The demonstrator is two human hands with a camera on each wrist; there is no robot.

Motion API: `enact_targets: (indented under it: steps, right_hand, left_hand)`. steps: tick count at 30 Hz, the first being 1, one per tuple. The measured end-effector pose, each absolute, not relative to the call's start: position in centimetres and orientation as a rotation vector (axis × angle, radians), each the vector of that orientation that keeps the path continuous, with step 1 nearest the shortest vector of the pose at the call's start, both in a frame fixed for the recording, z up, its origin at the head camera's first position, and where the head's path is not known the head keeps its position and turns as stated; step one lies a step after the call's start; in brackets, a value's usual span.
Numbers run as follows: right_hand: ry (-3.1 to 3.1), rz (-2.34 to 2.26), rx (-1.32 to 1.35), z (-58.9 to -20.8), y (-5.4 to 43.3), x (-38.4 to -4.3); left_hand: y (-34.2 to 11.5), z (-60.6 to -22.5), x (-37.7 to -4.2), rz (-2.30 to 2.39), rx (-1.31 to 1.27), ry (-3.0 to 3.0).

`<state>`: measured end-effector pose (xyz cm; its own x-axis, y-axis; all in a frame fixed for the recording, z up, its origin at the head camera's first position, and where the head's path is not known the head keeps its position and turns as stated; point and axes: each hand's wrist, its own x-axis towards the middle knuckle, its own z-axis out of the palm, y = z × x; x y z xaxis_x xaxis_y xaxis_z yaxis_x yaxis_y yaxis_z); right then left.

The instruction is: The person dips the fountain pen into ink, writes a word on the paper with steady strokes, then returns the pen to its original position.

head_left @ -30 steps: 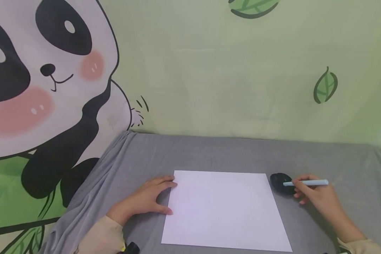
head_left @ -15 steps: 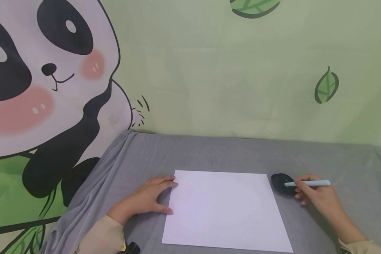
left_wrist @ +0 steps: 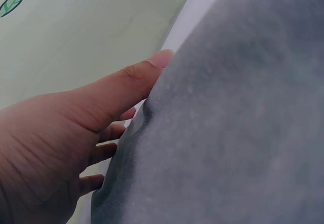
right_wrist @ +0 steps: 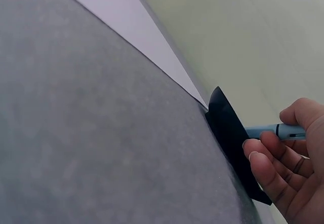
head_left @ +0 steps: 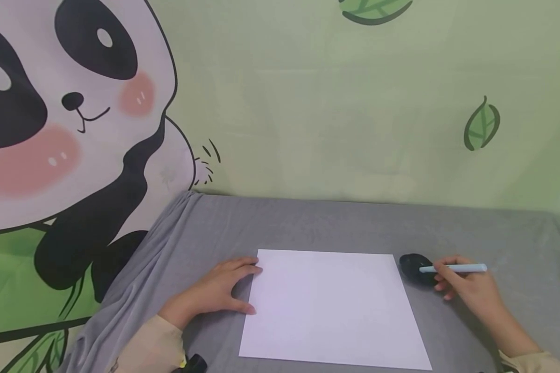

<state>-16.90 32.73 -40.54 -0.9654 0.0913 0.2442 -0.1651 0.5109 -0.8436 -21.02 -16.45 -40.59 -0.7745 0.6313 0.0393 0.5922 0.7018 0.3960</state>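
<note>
Backdrop (head_left: pixel 308 114): a panda fills the left of the head view; the left wrist view has a leaf, upper left.
Surface (head_left: pixel 284 223): grey cloth, lower half of the head view.
Paper (head_left: pixel 336 311): white, bottom centre, four corners seen from the head; each wrist view gives a strip.
Left hand (head_left: pixel 210 292): thumb and fingers apart at the paper's left edge; the left wrist view adds four fingertips beyond the thumb.
Right hand (head_left: pixel 476 292): fingers clamped on the pen, lower right.
Black object (head_left: pixel 410 265): between paper and right hand.
Pen (head_left: pixel 466 268): light blue; its dark ring shows from the right wrist alone.
</note>
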Motion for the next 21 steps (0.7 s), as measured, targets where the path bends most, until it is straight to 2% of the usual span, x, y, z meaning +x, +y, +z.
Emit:
enact_targets:
  steps: [21]
  right_hand:
    - [-2.515,1.374,0.065,-40.29,32.64,-17.04]
  left_hand:
    - [-16.43,-40.73,-21.17,0.598,1.010,2.812]
